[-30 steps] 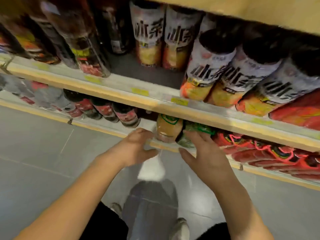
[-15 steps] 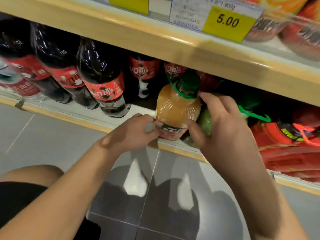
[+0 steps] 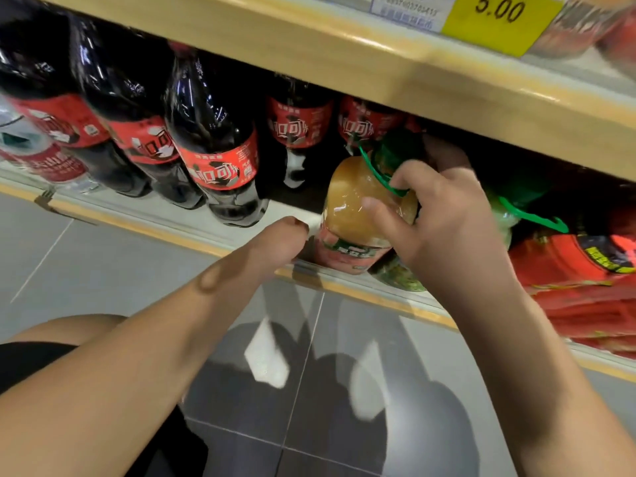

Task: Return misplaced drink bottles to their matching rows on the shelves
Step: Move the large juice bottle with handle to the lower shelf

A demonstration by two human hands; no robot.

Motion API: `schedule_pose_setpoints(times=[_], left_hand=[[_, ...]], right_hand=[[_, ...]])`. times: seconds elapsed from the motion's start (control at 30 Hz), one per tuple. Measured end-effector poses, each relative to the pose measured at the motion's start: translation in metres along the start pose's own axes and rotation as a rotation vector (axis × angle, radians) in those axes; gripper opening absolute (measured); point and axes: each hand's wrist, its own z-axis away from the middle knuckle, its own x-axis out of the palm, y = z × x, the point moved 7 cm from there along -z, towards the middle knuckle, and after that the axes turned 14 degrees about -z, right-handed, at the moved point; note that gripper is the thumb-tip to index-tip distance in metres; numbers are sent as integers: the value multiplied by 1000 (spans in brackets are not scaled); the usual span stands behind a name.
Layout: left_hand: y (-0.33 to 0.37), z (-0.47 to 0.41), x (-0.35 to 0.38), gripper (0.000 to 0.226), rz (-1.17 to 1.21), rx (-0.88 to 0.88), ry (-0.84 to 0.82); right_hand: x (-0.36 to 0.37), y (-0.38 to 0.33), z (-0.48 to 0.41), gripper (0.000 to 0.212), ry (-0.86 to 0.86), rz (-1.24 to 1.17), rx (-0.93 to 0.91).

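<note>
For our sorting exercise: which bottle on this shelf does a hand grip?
The amber, green-capped juice bottle in the right hand; the cola bottles are untouched.

Five cola bottles [image 3: 213, 146], one juice bottle [image 3: 347, 215]

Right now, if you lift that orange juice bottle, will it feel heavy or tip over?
Probably heavy: the juice bottle looks full nearly to its green cap. It may tip, since it leans at the shelf edge. Its shiny plastic could slip, so the right hand gripping it helps.

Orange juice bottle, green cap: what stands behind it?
Behind the orange juice bottle stand dark cola bottles with red labels. The right hand gripping it hides most of a greenish bottle.
</note>
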Motion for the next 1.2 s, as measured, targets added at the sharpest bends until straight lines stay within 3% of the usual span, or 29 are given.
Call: schedule_pose_setpoints(times=[0.13, 0.27, 0.37, 0.43, 0.73, 0.97, 1.07, 1.2], left_hand=[[6, -10, 14, 42, 149, -66, -33], [12, -14, 29, 34, 311, -127, -81], [18, -11, 32, 19, 342, -123, -127], [18, -12, 33, 23, 361, -136, -136], [19, -30, 38, 46, 359, -119, -182], [16, -37, 42, 37, 462, -153, -201], [20, -36, 43, 30, 459, -153, -236], [24, -33, 45, 24, 476, -147, -255]], right_hand=[[-2, -7, 1, 43, 6, 33, -41], [-5, 4, -2, 52, 24, 18, 76], [-6, 2, 0, 59, 60, 15, 86], [-10, -4, 3, 63, 115, -2, 62], [-20, -13, 22, 48, 249, 4, -53], [-22, -16, 24, 60, 279, 4, -82], [-20, -1, 24, 42, 276, -88, 27], [-16, 7, 17, 52, 197, -151, 122]])
